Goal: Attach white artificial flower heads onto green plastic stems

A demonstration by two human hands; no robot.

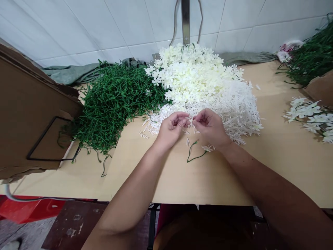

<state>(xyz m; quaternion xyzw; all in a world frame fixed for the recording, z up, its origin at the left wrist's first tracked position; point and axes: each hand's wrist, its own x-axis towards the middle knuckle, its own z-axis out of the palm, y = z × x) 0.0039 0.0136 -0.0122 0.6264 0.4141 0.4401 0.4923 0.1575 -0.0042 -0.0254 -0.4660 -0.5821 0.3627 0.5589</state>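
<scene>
Bare forearms extend; left fingers and right fingers pinch a small creamy-white piece.

Head-worn view, facing forward and down, close over tabletop.

White tiled wall behind a pale wooden tabletop.

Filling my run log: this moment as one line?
left hand: pinching small white piece | right hand: pinching same piece | nearer: green stem | beyond: white flowers
</scene>
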